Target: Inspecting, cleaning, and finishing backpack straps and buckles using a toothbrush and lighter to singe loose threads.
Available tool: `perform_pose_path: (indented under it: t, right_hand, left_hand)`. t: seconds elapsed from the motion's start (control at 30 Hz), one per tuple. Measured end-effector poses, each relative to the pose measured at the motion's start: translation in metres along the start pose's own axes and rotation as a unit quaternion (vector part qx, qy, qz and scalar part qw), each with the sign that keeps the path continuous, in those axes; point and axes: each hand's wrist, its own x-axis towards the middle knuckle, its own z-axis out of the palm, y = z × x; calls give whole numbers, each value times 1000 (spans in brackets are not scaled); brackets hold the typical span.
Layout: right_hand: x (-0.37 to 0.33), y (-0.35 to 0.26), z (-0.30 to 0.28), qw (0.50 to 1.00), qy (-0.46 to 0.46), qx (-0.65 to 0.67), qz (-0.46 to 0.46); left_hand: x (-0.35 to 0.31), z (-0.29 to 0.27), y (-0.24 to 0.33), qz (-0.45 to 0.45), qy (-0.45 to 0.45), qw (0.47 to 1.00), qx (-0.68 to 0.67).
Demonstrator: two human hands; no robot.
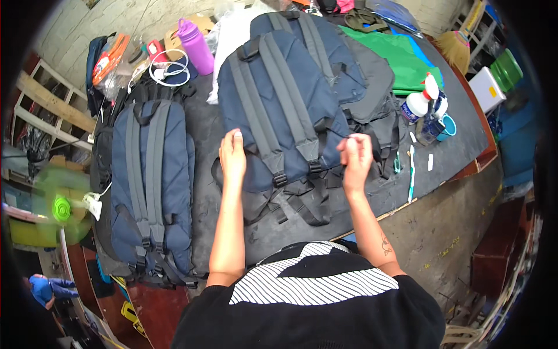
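A navy backpack [244,99] with grey shoulder straps and black buckles lies straps-up on the dark table in front of me, its top pointing away. My left hand [233,154] is at its lower left edge, fingers stretched out and held against its side. By the lower right edge is my right hand [356,156], fingers curled and slightly blurred; whether they pinch anything is hidden. Loose black webbing [305,206] spreads below the bag. Another navy backpack [343,75] lies partly under it at the far right. A third navy backpack [180,128] rests on the left.
A purple bottle [196,46] and a white cable [168,68] sit at the back left. On the right are a spray bottle [429,88], a blue cup [447,127], a toothbrush [411,168] and green cloth [389,55]. A green fan [61,207] stands left of the table.
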Motion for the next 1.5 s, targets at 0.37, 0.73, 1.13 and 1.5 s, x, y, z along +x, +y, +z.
perform_pose_path:
  t: [0.37,0.73,1.13,1.5]
  right_hand:
    - [-55,50,96,848,-336,-397,-100]
    - [-52,62,111,834,-300,-450,-104]
    - [21,-9,55,932,-62,-348,-84]
    - [89,-37,-50,978,-30,-207,17]
  left_hand:
    - [18,-27,5,-154,-353,913,-137]
    - [17,-18,-2,-146,-313,923,-169]
    - [24,-19,-53,-160,-13,987,-30]
    - [73,11,112,250,-50,939,-232]
